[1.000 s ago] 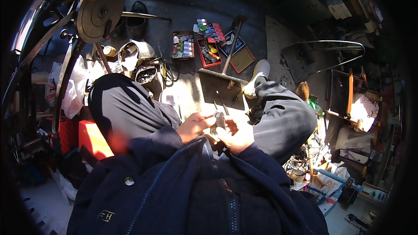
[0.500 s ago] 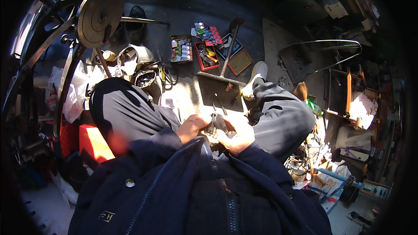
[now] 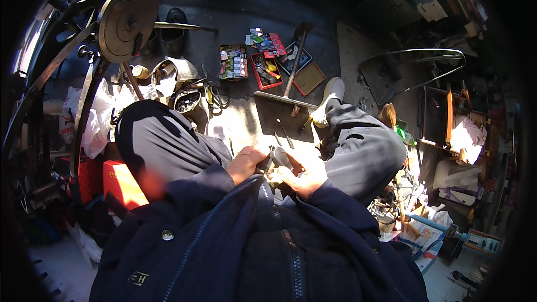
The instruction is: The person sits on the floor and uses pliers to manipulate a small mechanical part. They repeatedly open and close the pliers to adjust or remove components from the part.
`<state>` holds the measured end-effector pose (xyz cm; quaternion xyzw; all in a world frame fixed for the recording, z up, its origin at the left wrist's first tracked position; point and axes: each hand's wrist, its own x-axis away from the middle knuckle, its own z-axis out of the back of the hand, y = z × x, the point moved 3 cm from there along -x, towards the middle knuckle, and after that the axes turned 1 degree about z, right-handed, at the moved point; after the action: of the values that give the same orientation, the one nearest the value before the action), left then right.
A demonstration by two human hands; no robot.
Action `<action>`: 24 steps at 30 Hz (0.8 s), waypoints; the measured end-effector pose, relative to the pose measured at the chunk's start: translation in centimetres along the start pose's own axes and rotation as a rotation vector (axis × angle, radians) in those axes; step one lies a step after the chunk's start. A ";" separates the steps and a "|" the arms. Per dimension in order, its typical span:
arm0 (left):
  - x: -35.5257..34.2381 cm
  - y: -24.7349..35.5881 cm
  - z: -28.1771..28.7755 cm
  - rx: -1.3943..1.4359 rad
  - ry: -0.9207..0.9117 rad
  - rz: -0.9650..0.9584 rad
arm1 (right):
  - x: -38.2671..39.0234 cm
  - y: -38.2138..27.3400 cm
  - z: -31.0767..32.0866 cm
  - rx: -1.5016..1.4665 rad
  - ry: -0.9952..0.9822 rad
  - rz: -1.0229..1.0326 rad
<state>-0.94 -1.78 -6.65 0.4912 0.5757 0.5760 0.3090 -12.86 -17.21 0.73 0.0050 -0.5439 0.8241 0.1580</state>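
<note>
In front of my jacket, low in the middle, both hands hold a small dark grey, leathery-looking piece (image 3: 281,157) with a paler part beneath it. Its exact kind I cannot make out. My left hand (image 3: 246,165) grips its left side with closed fingers. On the other side my right hand (image 3: 306,173) is closed around it, thumb pointing inward. Strong sunlight washes out some of the fingers. Just beyond, two thin dark rod-like tools (image 3: 287,137) lie on a dark board (image 3: 277,118) between my legs.
A red tray of tools (image 3: 265,72), a box of small colourful packets (image 3: 233,62) and a T-shaped metal stand (image 3: 291,81) lie ahead. At left rises a machine with a large round wheel (image 3: 127,22), near white bags (image 3: 96,126) and a red box (image 3: 120,182). A green bottle (image 3: 404,135) lies right.
The dark piece has tilted slightly between my hands, and my fingers have shifted a little. The surroundings are unchanged.
</note>
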 end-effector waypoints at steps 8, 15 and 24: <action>-0.5 2.2 0.1 -0.359 0.095 -0.439 | -0.4 -2.0 1.2 0.299 -0.009 0.094; -0.6 3.4 -1.6 0.498 -0.005 0.302 | -0.7 -2.1 2.0 0.399 -0.029 0.232; -0.8 2.6 -1.3 0.467 -0.010 0.299 | 0.4 1.4 0.2 -0.724 0.117 -0.240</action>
<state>-1.36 -3.35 -4.09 0.6313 0.6126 0.4645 0.1020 -13.61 -17.76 -0.37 -0.0343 -0.7853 0.5535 0.2754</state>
